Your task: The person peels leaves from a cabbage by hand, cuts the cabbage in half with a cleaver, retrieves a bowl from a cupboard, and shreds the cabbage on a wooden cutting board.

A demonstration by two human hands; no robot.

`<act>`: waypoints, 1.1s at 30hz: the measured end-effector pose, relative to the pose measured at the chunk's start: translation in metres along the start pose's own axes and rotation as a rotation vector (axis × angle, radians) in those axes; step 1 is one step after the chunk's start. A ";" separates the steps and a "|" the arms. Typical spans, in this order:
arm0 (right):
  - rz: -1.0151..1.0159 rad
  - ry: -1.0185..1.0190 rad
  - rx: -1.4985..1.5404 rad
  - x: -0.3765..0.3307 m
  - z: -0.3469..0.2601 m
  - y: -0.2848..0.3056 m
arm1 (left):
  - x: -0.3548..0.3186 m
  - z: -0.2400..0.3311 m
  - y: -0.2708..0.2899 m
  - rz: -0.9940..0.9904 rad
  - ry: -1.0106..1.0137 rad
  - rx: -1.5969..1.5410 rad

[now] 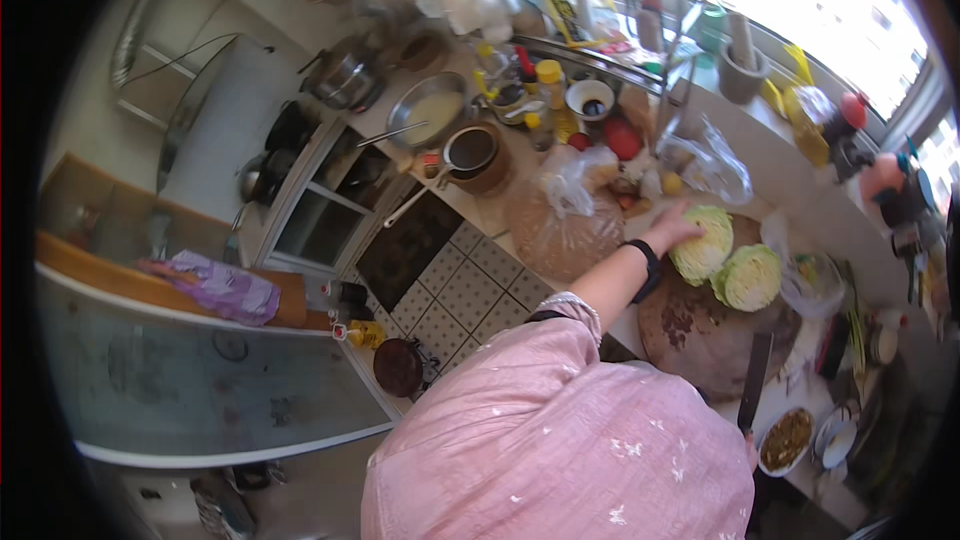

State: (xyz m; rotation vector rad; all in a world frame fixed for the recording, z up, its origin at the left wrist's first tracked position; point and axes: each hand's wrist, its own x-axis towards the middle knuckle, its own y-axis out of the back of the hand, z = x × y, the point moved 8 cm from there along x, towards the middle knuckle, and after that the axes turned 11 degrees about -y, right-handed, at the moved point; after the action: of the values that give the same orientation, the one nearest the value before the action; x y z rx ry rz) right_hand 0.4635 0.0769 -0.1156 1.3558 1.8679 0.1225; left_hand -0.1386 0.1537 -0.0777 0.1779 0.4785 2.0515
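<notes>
Pink shirt (pixel 570 430) nearest; left hand (pixel 679 228) clasps its fingers on one cabbage half (pixel 708 248) atop the round board (pixel 700 340), right hand (pixel 752 452) closes round the knife (pixel 757 380); apparently mid-cutting, next stroke needs steadying

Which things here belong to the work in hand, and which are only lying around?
In the work:
left hand, on one cabbage half;
second cabbage half, beside it;
right hand, holding the knife;
round cutting board, under the cabbage.

Apparently just lying around:
purple cloth;
metal basin;
knotted plastic bag;
yellow-capped bottle.
</notes>
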 end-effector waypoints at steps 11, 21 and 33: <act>0.233 0.005 -0.379 -0.016 -0.126 0.045 | -0.050 0.003 0.040 0.297 0.063 -0.391; 0.281 0.048 -0.424 0.017 -0.111 0.024 | -0.119 -0.080 0.030 0.301 0.504 -0.820; 0.232 0.126 -0.170 0.096 -0.167 0.035 | -0.253 -0.045 0.010 0.402 0.562 -0.428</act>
State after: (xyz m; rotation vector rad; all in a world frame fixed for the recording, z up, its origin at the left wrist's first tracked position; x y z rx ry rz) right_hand 0.3724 0.2317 -0.0385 1.4687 1.7514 0.4838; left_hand -0.0324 -0.0800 -0.0976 -0.6205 0.3415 2.5441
